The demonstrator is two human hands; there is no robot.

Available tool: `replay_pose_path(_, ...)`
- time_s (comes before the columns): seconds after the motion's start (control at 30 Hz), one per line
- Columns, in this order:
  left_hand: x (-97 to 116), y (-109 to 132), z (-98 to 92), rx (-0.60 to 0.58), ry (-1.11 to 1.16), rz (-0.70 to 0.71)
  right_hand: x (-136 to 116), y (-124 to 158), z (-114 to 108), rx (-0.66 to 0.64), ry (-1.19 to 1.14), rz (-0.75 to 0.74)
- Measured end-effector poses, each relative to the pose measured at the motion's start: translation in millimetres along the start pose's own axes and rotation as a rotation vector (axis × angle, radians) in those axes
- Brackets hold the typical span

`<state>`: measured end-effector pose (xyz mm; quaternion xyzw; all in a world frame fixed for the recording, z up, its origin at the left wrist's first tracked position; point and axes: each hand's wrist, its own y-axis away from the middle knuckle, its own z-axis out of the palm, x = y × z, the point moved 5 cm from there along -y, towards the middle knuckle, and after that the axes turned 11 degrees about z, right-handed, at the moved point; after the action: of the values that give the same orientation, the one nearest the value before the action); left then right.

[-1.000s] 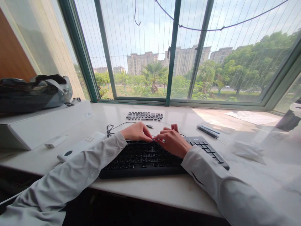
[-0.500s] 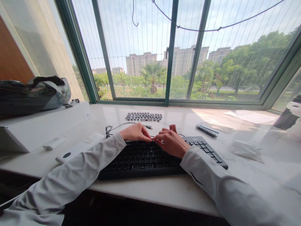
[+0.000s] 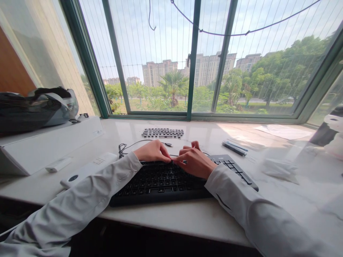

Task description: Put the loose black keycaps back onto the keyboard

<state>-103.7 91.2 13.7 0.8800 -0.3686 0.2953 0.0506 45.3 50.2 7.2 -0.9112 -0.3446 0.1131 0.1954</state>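
A black keyboard point(image 3: 163, 197) lies on the pale stone top, most of its main key area stripped to bare sockets, while keys remain at the right end. My left hand point(image 3: 152, 151) is closed in a pinch at its far edge, thumb and forefinger on a tiny black piece, apparently a keycap point(image 3: 172, 161). From the other side, my right hand point(image 3: 197, 162) meets it with closed fingertips touching the same spot; its other fingers are curled. The fingers partly cover the piece. Loose keycaps point(image 3: 162, 132) stand in rows behind the keyboard.
A coiled black cable point(image 3: 122, 150) lies behind the left hand. At left are a white box point(image 3: 53, 146) with a dark bag on it, and a white device point(image 3: 88, 169). Pens point(image 3: 234, 148), a plastic bag point(image 3: 280, 169) and paper point(image 3: 284, 132) lie right.
Both hands stay together at the keyboard's far edge, with only a slight shift of the fingertips. The whole view has drifted a little.
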Motion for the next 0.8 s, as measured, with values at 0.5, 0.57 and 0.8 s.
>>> replay_pose_path(0.5,8,0,0.6,0.041,0.003,0.068,1,1,0,-0.013,0.027,-0.038)
replay_pose_path(0.57,10,0,0.4,0.042,0.0,0.082,0,1,0,-0.015,0.025,-0.043)
replay_pose_path(0.8,10,0,2.8,0.049,-0.023,0.112,-2,1,0,-0.036,-0.003,-0.054)
